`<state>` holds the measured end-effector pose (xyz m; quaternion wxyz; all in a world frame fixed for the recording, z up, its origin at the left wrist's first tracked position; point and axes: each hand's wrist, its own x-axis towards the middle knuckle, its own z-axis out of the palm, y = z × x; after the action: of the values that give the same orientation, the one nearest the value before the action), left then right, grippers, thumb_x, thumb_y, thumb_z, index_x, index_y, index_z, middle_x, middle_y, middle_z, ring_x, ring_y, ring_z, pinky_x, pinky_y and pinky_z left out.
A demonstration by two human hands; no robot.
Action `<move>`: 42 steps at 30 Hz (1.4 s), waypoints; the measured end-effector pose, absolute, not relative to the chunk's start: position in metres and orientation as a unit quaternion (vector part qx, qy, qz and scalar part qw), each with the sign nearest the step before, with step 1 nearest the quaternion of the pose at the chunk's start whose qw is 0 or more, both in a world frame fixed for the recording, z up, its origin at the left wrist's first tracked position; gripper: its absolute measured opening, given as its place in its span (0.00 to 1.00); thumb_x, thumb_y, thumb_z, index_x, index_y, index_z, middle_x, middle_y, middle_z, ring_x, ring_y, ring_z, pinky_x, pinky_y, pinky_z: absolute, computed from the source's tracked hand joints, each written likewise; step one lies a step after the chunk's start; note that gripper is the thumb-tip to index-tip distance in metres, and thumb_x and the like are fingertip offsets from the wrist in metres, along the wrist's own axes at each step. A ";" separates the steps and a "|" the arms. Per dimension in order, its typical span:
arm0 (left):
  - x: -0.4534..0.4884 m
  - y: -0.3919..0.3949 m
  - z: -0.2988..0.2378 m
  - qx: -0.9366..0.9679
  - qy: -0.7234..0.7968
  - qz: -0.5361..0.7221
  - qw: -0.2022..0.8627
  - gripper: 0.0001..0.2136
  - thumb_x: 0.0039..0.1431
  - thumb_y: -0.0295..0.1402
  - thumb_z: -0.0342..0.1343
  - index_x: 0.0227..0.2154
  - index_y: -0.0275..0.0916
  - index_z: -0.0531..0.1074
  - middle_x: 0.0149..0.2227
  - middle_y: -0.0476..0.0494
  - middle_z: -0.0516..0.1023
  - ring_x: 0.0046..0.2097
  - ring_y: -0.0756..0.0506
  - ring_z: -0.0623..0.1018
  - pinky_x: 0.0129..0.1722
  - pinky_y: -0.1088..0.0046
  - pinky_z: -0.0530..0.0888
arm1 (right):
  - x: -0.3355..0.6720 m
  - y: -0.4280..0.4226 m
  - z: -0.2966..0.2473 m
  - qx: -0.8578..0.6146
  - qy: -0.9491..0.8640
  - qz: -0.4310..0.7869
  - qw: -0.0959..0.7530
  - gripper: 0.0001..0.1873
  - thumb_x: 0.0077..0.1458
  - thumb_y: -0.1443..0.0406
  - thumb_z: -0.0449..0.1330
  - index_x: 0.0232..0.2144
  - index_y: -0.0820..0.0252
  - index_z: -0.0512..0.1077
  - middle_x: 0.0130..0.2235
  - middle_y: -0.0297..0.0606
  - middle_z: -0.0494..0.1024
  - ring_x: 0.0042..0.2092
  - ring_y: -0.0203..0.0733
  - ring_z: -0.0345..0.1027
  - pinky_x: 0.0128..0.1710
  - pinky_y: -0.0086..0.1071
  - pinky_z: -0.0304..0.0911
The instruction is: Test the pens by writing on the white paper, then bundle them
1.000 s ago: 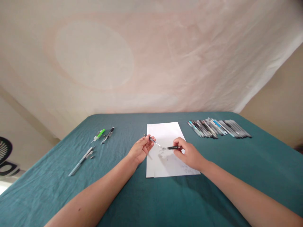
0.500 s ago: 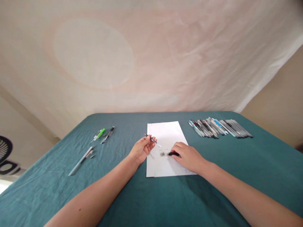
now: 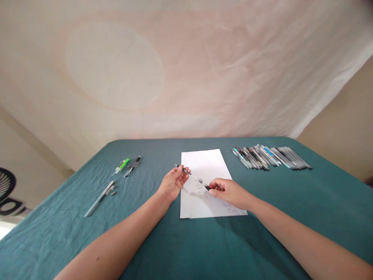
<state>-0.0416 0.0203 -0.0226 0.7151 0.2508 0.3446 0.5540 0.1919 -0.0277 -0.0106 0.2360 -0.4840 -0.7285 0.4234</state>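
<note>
My left hand [image 3: 174,182] is closed over the left edge of the white paper [image 3: 204,163], pinching a slim dark pen refill [image 3: 186,171]. The refill's pale thin end points down to the right. Opposite it, my right hand [image 3: 229,190] grips a clear-and-black pen part [image 3: 207,187] between thumb and fingers; the fingers hide its rear. This part's clear front lies close to the refill's pale end, and I cannot tell whether they touch. Below both, small handwritten marks show on the paper.
Several pens [image 3: 256,157] lie in a row at the back right of the green cloth [image 3: 157,241]. On the left are a bright green pen [image 3: 124,164], a black-and-clear pen [image 3: 133,166], and a long grey pen [image 3: 99,198] with small pieces beside it.
My right hand has raised the pen part slightly off the writing and tilted its clear end up toward the refill. My left hand has shifted slightly left with the refill.
</note>
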 end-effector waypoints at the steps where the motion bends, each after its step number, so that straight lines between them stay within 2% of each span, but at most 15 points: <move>1: -0.041 0.020 -0.022 0.254 0.345 0.552 0.715 0.03 0.58 0.25 0.55 0.35 0.32 0.70 0.38 0.38 0.77 0.38 0.48 0.79 0.35 0.77 0.77 | 0.192 -0.028 -0.011 -0.484 -0.727 0.425 0.238 0.13 0.54 0.58 0.57 0.37 0.61 0.71 0.32 0.35 0.75 0.32 0.36 0.64 0.31 0.28 0.58; 19: -0.036 0.013 -0.017 0.298 0.350 0.545 0.702 0.05 0.56 0.27 0.58 0.35 0.33 0.69 0.38 0.38 0.77 0.39 0.46 0.79 0.37 0.74 0.77 | 0.186 -0.032 -0.004 -0.494 -0.741 0.377 0.255 0.10 0.52 0.60 0.57 0.34 0.60 0.72 0.28 0.32 0.73 0.28 0.34 0.62 0.29 0.27 0.57; 26: -0.029 0.004 -0.011 0.311 0.368 0.512 0.711 0.06 0.55 0.28 0.59 0.32 0.33 0.68 0.41 0.36 0.77 0.42 0.43 0.78 0.39 0.71 0.76 | 0.180 -0.037 -0.001 -0.524 -0.770 0.221 0.290 0.06 0.52 0.63 0.56 0.33 0.57 0.70 0.31 0.32 0.74 0.31 0.35 0.65 0.31 0.28 0.58; 32: -0.024 -0.001 -0.012 0.297 0.360 0.500 0.729 0.06 0.54 0.27 0.60 0.28 0.33 0.67 0.42 0.36 0.77 0.41 0.46 0.78 0.41 0.70 0.76 | 0.179 -0.040 -0.004 -0.506 -0.797 0.114 0.311 0.05 0.56 0.65 0.54 0.36 0.56 0.68 0.36 0.34 0.74 0.38 0.37 0.68 0.35 0.28 0.59; 38: -0.022 -0.003 -0.015 0.254 0.367 0.502 0.741 0.06 0.53 0.27 0.61 0.27 0.33 0.68 0.35 0.41 0.77 0.35 0.49 0.78 0.39 0.70 0.77 | 0.180 -0.041 -0.010 -0.486 -0.814 0.073 0.308 0.07 0.59 0.65 0.52 0.40 0.57 0.67 0.38 0.37 0.74 0.38 0.38 0.68 0.35 0.29 0.60; 42: -0.020 -0.006 -0.014 0.223 0.370 0.501 0.750 0.06 0.53 0.26 0.60 0.26 0.34 0.68 0.31 0.43 0.77 0.34 0.49 0.78 0.37 0.72 0.77 | 0.180 -0.040 -0.011 -0.487 -0.822 0.047 0.291 0.08 0.60 0.64 0.50 0.41 0.57 0.67 0.38 0.38 0.73 0.39 0.39 0.68 0.36 0.30 0.60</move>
<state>-0.0199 -0.0056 -0.0143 0.7495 0.2234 0.3701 0.5014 0.1799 -0.0401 -0.0111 0.2907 -0.4872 -0.8222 0.0470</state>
